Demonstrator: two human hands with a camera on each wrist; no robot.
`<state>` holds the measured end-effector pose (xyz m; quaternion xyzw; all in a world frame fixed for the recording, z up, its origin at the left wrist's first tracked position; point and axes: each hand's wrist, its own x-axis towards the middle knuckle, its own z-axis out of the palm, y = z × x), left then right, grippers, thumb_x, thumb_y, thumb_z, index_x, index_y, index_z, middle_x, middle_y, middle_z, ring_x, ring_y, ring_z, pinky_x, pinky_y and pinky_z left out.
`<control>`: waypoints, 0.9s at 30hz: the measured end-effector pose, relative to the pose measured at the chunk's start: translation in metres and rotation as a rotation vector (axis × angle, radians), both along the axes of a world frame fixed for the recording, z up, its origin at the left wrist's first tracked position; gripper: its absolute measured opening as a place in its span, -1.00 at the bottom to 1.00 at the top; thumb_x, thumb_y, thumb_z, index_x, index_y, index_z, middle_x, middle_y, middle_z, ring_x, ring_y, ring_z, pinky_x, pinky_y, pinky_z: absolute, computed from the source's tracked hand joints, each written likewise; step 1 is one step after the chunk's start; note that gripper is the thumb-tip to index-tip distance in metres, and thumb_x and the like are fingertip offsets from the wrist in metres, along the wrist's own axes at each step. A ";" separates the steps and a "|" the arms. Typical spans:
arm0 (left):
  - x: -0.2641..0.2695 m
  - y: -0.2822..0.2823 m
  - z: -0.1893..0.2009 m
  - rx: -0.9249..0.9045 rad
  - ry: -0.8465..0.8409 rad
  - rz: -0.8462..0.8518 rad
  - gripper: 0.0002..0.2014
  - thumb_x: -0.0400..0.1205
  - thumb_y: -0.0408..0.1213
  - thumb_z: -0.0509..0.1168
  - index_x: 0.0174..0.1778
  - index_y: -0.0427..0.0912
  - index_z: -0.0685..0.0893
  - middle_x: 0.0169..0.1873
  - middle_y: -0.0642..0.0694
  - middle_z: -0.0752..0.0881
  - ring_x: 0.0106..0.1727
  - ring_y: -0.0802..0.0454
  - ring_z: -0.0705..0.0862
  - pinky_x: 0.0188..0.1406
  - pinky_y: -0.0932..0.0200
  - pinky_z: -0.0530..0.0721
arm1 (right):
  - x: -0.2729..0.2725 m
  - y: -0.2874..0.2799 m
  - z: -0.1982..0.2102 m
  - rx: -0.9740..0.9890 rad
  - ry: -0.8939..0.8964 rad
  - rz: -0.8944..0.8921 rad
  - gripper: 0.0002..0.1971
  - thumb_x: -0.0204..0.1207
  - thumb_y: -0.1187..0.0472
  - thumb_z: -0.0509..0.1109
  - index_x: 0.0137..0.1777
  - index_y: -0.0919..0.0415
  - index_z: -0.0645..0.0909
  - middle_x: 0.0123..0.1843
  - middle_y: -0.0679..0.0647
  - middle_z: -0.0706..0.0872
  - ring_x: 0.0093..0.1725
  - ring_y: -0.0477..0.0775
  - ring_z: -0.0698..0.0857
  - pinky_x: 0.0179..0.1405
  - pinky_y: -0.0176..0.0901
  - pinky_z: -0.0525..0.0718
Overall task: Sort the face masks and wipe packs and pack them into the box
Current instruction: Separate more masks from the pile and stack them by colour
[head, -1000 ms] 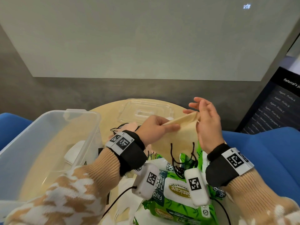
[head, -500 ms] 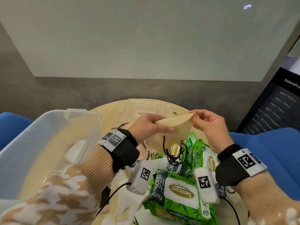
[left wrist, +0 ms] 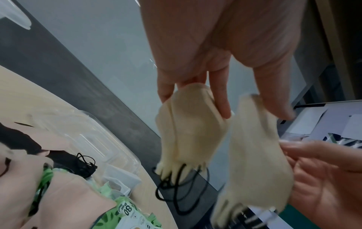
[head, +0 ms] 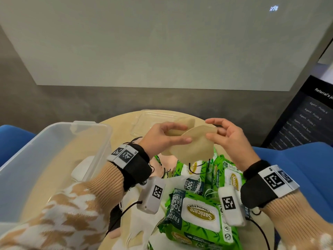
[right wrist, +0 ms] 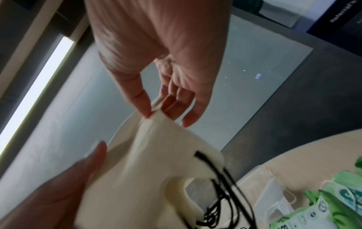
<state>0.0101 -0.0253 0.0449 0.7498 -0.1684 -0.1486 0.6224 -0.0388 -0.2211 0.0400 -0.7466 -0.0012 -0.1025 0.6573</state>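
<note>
We held the beige face mask in the air between us, above the green wipe packs on the table: our left hand pinched its left part, our right hand pinched its right tip. It was folded, soft, with black ear loops dangling below.
</note>
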 end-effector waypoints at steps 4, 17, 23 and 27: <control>-0.005 -0.008 -0.001 0.053 -0.100 -0.064 -0.84 0.48 -0.19 0.49 -0.05 -0.05 0.76 -0.22 -0.07 0.80 -0.22 0.07 0.74 -0.20 0.15 0.72 | 0.000 0.010 0.000 -0.067 -0.037 0.031 -0.69 0.45 0.35 0.49 0.16 0.08 0.60 -0.19 0.07 0.82 -0.12 -0.06 0.77 0.02 -0.24 0.71; -0.002 -0.014 -0.003 -0.026 -0.126 0.038 -0.96 0.55 -0.31 0.42 -0.18 -0.15 0.69 -0.32 -0.06 0.70 -0.35 0.13 0.65 -0.33 0.29 0.64 | 0.000 0.012 0.001 -0.007 0.044 0.052 -0.68 0.66 0.28 0.26 0.33 -0.07 0.51 0.07 0.13 0.78 0.11 0.08 0.74 0.30 -0.01 0.62; -0.001 -0.021 -0.005 -0.158 -0.181 0.132 -0.75 0.44 -0.46 0.50 -0.20 -0.08 0.59 -0.31 -0.07 0.67 -0.33 0.09 0.62 -0.32 0.23 0.63 | -0.002 0.013 0.001 -0.043 0.074 0.200 -0.41 0.47 0.37 0.46 0.40 -0.11 0.38 0.11 0.12 0.76 0.03 0.01 0.78 0.04 -0.12 0.74; -0.001 -0.019 -0.002 -0.220 -0.170 0.127 -0.66 0.47 -0.50 0.46 -0.14 0.01 0.50 -0.22 -0.19 0.71 -0.27 -0.06 0.67 -0.33 0.09 0.66 | -0.005 0.013 -0.001 -0.134 0.119 0.243 -0.39 0.47 0.51 0.41 0.34 -0.11 0.35 -0.17 0.08 0.79 -0.28 -0.08 0.76 -0.25 -0.19 0.75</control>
